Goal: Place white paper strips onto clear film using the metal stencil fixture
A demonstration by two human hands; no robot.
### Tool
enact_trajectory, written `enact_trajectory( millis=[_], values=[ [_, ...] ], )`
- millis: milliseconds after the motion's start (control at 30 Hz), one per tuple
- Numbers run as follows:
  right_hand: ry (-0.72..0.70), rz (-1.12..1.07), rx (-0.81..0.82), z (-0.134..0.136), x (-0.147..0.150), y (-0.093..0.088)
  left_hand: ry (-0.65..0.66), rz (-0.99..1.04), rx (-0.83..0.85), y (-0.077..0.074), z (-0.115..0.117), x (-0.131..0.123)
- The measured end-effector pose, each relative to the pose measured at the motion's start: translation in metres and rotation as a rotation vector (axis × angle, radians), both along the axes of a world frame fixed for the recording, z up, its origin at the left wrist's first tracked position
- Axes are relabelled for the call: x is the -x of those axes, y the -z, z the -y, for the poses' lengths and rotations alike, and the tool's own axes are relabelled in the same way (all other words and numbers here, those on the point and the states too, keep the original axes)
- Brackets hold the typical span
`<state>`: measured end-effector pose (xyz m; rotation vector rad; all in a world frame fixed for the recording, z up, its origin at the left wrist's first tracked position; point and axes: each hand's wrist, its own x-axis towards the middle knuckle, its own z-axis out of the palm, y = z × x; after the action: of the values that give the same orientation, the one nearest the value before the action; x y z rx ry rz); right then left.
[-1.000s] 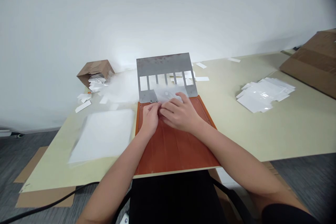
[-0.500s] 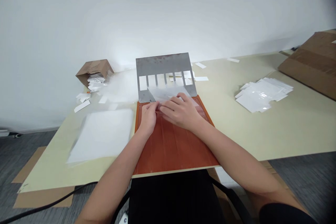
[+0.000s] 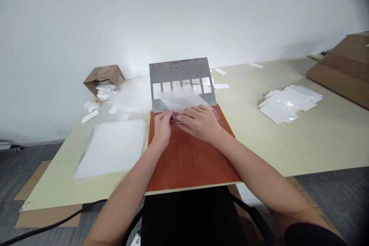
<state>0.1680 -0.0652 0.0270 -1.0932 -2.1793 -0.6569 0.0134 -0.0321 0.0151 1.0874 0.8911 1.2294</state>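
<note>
A clear plastic sheet (image 3: 184,101) is pinched between both hands over the top of a red-brown grooved board (image 3: 193,161). My left hand (image 3: 163,127) is closed on the sheet's near edge, thumb and finger pressed together. Beside it, almost touching, my right hand (image 3: 200,122) has its fingers bent over the same edge. Behind the hands a grey metal plate (image 3: 178,70) with a row of rectangular openings leans up from the board's far end, partly seen through the sheet.
A stack of clear sheets (image 3: 112,148) lies left of the board. Behind it, a small cardboard box (image 3: 108,72) spills white strips. On the right are a pile of white packets (image 3: 288,103) and a large cardboard box (image 3: 343,69). A wall rises behind the table.
The sheet's right part has shifted slightly left and flattened. My right hand's fingers have come down a little and lie closer together. My left hand has barely moved.
</note>
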Motion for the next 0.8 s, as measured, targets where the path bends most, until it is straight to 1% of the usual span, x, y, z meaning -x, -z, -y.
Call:
enact_trajectory(
  millis=[200, 533, 800],
  values=[
    [-0.012, -0.097, 0.110, 0.002, 0.001, -0.004, -0.024, -0.007, -0.037, -0.002, 0.001, 0.000],
    [-0.177, -0.356, 0.298, 0.003, 0.005, 0.000, -0.053, -0.004, -0.103, -0.004, 0.002, 0.001],
    [-0.184, -0.607, 0.434, 0.005, 0.011, -0.005, -0.072, 0.018, -0.152, 0.001, -0.001, 0.003]
  ],
)
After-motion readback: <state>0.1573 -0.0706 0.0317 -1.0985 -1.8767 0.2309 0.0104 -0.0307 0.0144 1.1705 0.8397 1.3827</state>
